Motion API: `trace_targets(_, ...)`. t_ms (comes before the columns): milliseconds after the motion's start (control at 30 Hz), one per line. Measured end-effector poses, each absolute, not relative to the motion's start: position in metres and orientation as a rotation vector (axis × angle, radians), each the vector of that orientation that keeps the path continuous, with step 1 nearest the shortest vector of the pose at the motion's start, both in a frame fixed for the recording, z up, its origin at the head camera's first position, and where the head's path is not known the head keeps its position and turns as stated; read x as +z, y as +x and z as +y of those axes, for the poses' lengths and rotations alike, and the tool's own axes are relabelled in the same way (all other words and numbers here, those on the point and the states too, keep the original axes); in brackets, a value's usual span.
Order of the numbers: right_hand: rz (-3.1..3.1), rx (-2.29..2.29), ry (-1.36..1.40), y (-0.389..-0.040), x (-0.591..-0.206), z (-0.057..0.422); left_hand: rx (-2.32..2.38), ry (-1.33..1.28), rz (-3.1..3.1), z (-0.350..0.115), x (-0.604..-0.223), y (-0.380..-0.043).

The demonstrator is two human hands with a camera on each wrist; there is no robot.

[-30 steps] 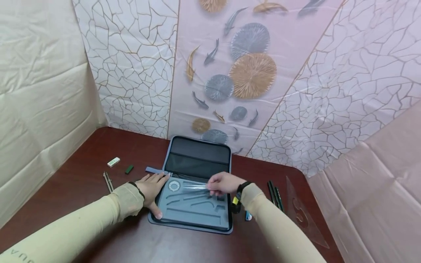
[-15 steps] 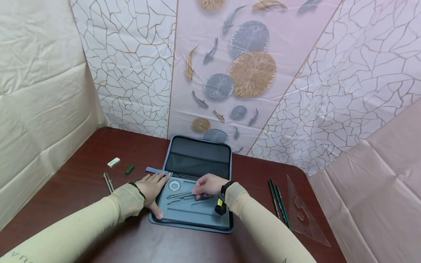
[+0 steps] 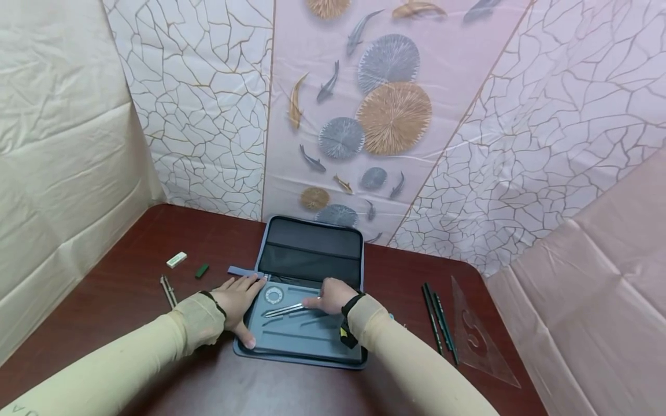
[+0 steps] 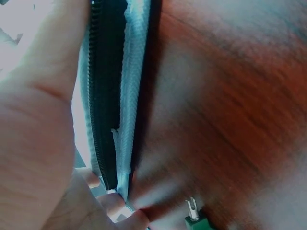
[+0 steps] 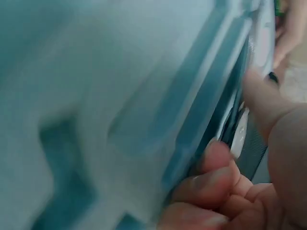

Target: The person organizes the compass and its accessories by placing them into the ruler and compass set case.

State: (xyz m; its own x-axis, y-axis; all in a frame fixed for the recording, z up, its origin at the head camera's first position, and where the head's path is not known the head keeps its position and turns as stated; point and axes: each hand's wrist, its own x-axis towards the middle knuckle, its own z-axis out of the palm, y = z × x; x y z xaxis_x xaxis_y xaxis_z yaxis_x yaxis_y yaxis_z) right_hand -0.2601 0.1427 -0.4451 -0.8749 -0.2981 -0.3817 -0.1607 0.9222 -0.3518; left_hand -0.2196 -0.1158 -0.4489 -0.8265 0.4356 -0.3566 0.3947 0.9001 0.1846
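Note:
A silver drawing compass [image 3: 283, 311] lies slanted over the grey moulded tray [image 3: 307, 342] of an unzipped case [image 3: 299, 360]. My right hand [image 3: 335, 296] pinches its right end between thumb and fingers, low over the tray. In the right wrist view the compass [image 5: 240, 134] runs between my thumb and curled fingers [image 5: 206, 189], blurred and partly hidden. My left hand [image 3: 238, 301] is spread with straight fingers over the case's left edge. The left wrist view shows that edge's zipper [image 4: 96, 96] beside the hand. A white ring-shaped piece [image 3: 273, 295] sits in the tray's upper left corner.
On the left lie a white eraser [image 3: 176, 259], a small green block [image 3: 202, 271] and another metal two-legged tool [image 3: 169, 291]. Several dark green pencils [image 3: 439, 320] and a clear set square [image 3: 476, 341] lie right. The case lid [image 3: 314, 248] stands raised behind.
My right hand has brought the compass from the tray's upper part down and left, turned it to a slant, and lowered it onto the tray. My left hand stays on the case edge.

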Motion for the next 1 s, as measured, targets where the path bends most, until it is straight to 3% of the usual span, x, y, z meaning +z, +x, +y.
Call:
trace_targets(333,2.647,-0.626,-0.339,-0.257,-0.449,0.151,0.152,0.606,2.658,-0.118,-0.457,-0.224)
trace_targets(1000,2.775,-0.158,-0.234,-0.255,-0.442,0.131,0.13,0.602,2.657,-0.116,-0.452,-0.221)
